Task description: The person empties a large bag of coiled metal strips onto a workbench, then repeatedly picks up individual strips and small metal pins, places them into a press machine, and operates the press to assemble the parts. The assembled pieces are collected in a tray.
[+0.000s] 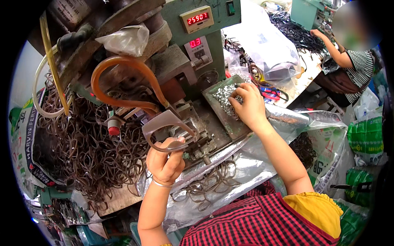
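One apron (254,219), left hand (166,162) holding one loop (161,119), right hand (248,105) at one tray (239,130)

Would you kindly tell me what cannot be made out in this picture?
Head view: whether the right hand pinches one of the silver bits; too small to tell.
Head view: some fingertips of the left hand, behind the brown loop.
Head view: the co-worker, face blurred.

Brown curved band (157,123) – tilted, in left hand (165,162); small silvery pieces (224,97) – loose heap in green tray (236,129).
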